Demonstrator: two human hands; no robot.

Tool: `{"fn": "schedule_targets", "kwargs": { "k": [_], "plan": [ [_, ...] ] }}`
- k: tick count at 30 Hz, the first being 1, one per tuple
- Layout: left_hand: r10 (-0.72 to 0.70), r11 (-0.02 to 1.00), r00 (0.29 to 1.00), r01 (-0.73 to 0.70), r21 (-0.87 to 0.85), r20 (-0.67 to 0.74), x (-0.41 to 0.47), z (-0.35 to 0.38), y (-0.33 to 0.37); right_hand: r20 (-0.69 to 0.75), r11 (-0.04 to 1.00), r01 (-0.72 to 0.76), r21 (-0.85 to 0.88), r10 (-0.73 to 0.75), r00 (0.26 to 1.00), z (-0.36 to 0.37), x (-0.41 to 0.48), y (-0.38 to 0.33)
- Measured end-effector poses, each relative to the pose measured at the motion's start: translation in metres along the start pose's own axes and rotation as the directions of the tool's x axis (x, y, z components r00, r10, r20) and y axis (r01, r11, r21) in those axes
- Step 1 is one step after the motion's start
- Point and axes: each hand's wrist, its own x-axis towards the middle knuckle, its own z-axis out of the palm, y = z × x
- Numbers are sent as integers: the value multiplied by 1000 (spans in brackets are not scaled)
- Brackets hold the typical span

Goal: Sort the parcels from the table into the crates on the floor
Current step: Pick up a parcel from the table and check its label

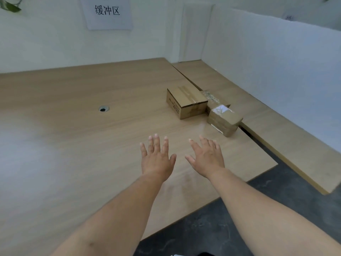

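Two bare arms reach forward from the bottom edge. The left forearm (118, 209) crosses the pale wooden bench (64, 145), and the right forearm (258, 206) passes over the dark floor (212, 233) by the bench's near corner. Further out, the left hand (156, 161) and the right hand (206, 159) are side by side but apart, backs up, over the bench top. The left hand's fingers (156, 145) are straight, spread wide and hold nothing. The right hand's are fanned out and empty too. Whether either palm touches the wood cannot be told.

Beyond the hands, toward the bench's right edge, sit the parcels, none of them touched. Nearest is a small taped parcel (224, 120), brown under clear tape with a white label on top, right at the edge. Just left of it and slightly further back stands a larger cardboard box (186, 103), its flaps sealed with tape and print along its left side. Between and behind these two, a third parcel (212, 97) shows only its tape-covered top.

Well left of the box, a round cable hole (103, 108) is set into the bench. On the right, across a narrow gap, runs a second bench (276, 126) backed by a white partition (276, 61). Farthest off, the pale wall (46, 43) carries a paper sign (108, 13) with three printed characters. Green leaves (9, 5) show in the top left corner.
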Motion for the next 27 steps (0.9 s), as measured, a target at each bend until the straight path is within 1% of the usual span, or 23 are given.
{"fn": "schedule_targets", "kwargs": {
  "k": [7,14,17,22,25,27],
  "plan": [
    [-10,1000,999,11,-15,49,51,3,58,30,1000,8,30,-8,1000,10,45,64],
    [-32,995,996,40,-90,83,125,-3,146,2,998,-23,54,23,1000,11,117,171],
    [-45,987,993,60,-147,105,155,-4,179,18,997,-53,65,52,998,13,147,211],
    [-52,956,986,95,-276,159,190,-2,219,99,984,-94,154,79,992,17,190,252],
    [-68,923,975,143,-358,213,204,-2,236,216,959,-134,251,80,973,18,207,260],
    [-78,904,966,172,-390,245,210,-1,243,300,936,-154,317,55,952,21,214,260]
  ]
}}
